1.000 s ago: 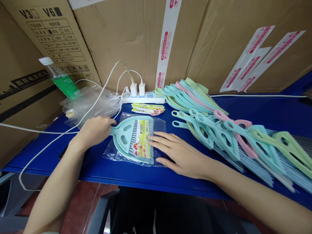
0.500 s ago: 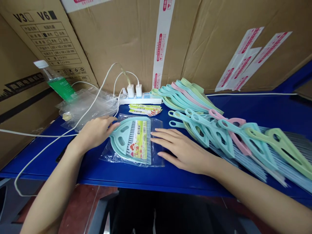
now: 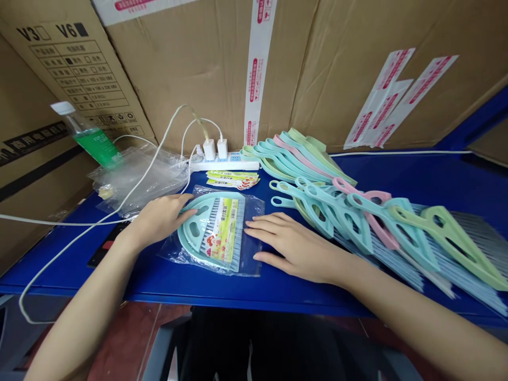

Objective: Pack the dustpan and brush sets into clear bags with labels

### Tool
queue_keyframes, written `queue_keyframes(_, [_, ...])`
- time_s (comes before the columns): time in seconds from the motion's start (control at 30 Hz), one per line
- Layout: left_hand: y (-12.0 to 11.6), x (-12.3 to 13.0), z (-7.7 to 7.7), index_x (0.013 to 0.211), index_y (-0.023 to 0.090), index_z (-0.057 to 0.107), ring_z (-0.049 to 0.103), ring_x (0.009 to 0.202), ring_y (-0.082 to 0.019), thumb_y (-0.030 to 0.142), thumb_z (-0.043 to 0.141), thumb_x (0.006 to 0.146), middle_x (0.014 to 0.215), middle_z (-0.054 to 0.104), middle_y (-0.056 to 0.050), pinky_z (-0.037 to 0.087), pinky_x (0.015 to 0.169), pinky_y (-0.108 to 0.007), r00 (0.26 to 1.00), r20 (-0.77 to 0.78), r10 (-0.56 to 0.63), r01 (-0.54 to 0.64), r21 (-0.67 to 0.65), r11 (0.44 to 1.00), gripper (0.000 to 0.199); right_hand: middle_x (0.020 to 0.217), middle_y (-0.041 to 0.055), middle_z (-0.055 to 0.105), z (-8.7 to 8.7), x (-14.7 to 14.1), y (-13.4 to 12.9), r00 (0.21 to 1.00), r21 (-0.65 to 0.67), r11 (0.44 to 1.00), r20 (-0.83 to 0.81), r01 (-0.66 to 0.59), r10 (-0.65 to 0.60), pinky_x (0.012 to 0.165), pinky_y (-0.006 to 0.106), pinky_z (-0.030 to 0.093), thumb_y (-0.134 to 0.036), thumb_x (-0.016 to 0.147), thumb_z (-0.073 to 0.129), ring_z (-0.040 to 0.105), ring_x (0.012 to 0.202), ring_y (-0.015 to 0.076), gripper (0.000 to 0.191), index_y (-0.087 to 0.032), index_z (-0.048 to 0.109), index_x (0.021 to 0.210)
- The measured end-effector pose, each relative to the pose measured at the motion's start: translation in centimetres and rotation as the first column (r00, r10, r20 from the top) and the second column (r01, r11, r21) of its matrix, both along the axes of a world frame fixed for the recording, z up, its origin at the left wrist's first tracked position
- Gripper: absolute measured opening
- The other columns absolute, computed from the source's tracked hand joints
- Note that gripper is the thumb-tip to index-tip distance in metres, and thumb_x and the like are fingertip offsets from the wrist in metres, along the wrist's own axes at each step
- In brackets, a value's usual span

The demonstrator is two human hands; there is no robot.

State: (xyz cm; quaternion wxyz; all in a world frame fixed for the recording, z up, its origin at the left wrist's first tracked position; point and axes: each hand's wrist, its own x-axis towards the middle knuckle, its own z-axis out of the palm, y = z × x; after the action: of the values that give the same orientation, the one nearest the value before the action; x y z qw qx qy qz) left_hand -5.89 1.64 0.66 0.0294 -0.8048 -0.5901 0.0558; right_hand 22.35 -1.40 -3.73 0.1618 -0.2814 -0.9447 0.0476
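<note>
At the centre of the frame, our aqua dustpan [image 3: 202, 225] lies flat inside a clear bag [image 3: 253, 238], with a bristled brush [image 3: 238, 238] and a printed card [image 3: 225, 227] over it. Our left hand [image 3: 161, 217] curls over the handle end; we cannot tell how firmly it grips. Our right hand [image 3: 289, 246] is spread wide, fingertips beside the bag's right edge, holding nothing. We judge this as settling the bagged set; the next move calls for steadying the handle while smoothing the loose film. Loose brushes [image 3: 383, 233] lie at right.
</note>
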Motion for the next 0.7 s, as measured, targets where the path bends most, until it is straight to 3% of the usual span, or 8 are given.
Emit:
queue_keyframes(0.3, [0.5, -0.1, -0.8, 0.127, 0.013, 0.056, 0.059, 0.105, -0.028, 0.038, 0.029, 0.093, 0.116, 0.067, -0.013, 0.047, 0.095, -0.043, 0.983, 0.065, -0.174, 0.172, 0.036, 0.985, 0.050, 0.100, 0.0065, 0.075, 0.3, 0.3, 0.1, 0.988, 0.028, 0.999, -0.147, -0.035, 0.038, 0.089, 0.038, 0.053, -0.017, 0.097, 0.043, 0.068, 0.092, 0.0199, 0.028, -0.017, 0.070, 0.106])
queue_keyframes(0.5, [0.7, 0.1, -1.1, 0.128, 0.007, 0.053, 0.055, 0.101, -0.027, 0.028, 0.027, 0.094, 0.110, 0.065, -0.014, 0.046, 0.091, -0.041, 0.957, 0.107, -0.269, 0.266, 0.042, 0.963, 0.048, 0.123, 0.0124, 0.066, -0.2, 0.8, 1.2, 0.984, 0.183, 0.972, -0.129, 0.148, -0.125, 0.090, 0.047, 0.054, -0.012, 0.094, 0.040, 0.061, 0.113, 0.0254, 0.036, -0.021, 0.066, 0.117])
queue_keyframes(0.7, [0.6, 0.3, -1.3, 0.135, 0.006, 0.045, 0.053, 0.101, -0.025, 0.024, 0.028, 0.094, 0.110, 0.064, -0.014, 0.045, 0.089, -0.038, 0.943, 0.157, -0.295, 0.288, 0.067, 0.955, 0.048, 0.113, 0.0119, 0.068, -0.3, 0.8, 1.2, 0.996, 0.123, 0.990, -0.058, 0.068, -0.061, 0.083, 0.044, 0.057, -0.011, 0.093, 0.040, 0.064, 0.102, 0.0242, 0.039, -0.022, 0.066, 0.120])
